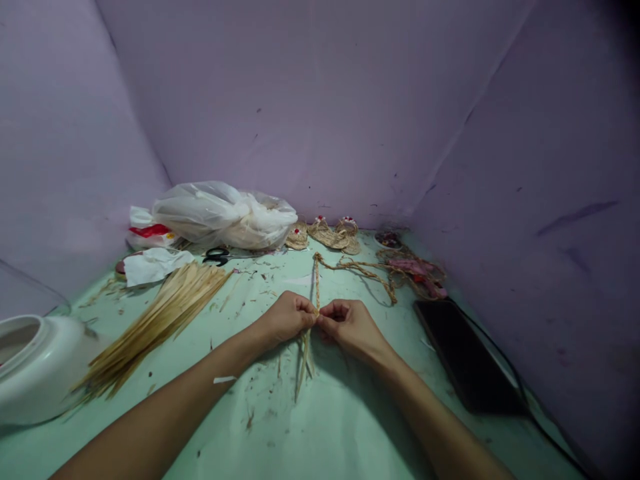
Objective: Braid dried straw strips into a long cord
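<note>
Both of my hands meet at a straw braid (317,283) that runs straight away from me over the pale green surface. My left hand (290,313) pinches it from the left between thumb and finger. From the other side my right hand (350,323) pinches the same spot, its fingers curled. Loose straw ends (303,370) hang toward me below the fingertips. At its far end the braid bends right into a longer braided cord (360,265). To the left lies a bundle of dry straw strips (160,317). The exact pinch point is partly covered by the fingers.
Black-handled scissors (217,256) and a knotted plastic bag (225,217) lie at the back left. Small woven slippers (330,235) stand by the wall. A dark flat device (467,357) with a cable is at right, a white jar (55,367) at left.
</note>
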`<state>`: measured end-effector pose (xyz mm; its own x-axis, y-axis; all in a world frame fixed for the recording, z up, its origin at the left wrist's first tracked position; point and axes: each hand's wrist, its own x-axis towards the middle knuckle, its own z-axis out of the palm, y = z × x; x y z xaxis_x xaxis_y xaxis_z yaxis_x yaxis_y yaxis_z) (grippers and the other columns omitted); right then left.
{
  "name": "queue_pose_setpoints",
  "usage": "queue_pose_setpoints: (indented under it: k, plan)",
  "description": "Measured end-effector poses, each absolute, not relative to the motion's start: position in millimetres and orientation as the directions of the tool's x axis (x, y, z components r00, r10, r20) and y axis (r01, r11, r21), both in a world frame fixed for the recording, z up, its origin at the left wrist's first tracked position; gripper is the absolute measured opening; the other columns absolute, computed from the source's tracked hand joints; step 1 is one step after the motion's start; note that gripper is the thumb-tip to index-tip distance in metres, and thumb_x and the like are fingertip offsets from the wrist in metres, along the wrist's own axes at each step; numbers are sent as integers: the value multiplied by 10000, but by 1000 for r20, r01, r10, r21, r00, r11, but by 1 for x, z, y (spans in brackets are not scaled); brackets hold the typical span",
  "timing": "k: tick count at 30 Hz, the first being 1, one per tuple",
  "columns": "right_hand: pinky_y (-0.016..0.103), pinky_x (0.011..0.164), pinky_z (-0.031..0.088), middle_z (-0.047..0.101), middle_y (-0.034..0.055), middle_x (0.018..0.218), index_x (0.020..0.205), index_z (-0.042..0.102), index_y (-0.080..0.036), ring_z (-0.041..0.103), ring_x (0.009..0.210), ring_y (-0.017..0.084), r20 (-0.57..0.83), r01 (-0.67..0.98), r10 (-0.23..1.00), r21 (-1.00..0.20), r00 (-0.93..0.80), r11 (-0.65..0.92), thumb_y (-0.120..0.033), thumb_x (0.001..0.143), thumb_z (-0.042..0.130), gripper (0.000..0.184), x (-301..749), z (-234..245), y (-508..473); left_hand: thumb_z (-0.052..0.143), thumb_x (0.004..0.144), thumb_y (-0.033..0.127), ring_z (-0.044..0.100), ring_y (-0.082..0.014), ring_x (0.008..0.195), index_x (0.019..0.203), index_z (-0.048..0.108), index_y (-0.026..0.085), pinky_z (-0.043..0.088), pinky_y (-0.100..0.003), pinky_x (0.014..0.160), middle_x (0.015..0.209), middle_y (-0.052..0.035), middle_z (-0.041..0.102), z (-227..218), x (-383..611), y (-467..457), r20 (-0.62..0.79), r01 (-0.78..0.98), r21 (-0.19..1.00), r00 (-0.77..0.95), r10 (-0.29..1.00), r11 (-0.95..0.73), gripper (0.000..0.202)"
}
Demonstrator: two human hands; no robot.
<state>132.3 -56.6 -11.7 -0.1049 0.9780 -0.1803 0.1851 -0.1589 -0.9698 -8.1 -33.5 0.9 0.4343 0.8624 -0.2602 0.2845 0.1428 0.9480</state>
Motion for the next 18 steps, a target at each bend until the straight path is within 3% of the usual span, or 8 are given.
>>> queue_pose_setpoints:
  k: [4, 10, 14, 18]
  plan:
    - [196, 401, 405, 525, -11, 446, 594, 536, -125, 461, 379, 77, -171, 134, 982, -978, -80, -160, -246, 626, 585, 134, 130, -14, -60, 508, 546, 174, 252, -40, 406, 508, 550, 115, 176, -201, 421, 397, 56, 362, 0, -7, -34, -191, 311, 948, 406, 894, 61, 82]
    - [216, 430, 455, 568, -6, 517, 623, 533, -131, 513, 415, 87, -237, 46, 967, -971, -89, -234, -277, 616, 607, 164, 128, -17, -61, 544, 537, 195, 293, -50, 407, 511, 551, 120, 197, -195, 413, 390, 44, 408, -3, -6, -35, -243, 253, 955, 370, 897, 154, 79]
    - [196, 394, 435, 566, -11, 523, 630, 533, -125, 509, 398, 77, -265, 67, 957, -964, -122, -258, -273, 624, 603, 164, 130, -18, -61, 533, 530, 194, 281, -43, 383, 523, 555, 116, 181, -194, 396, 393, 33, 441, -3, -6, -34, -285, 244, 948, 374, 883, 203, 81]
    - [187, 321, 364, 536, -23, 449, 615, 524, -130, 436, 312, 69, -275, 136, 956, -956, -105, -260, -269, 678, 545, 154, 131, -15, -66, 535, 528, 200, 250, -36, 355, 515, 540, 120, 160, -194, 386, 353, 51, 389, -1, -6, -34, -299, 259, 942, 363, 883, 213, 82]
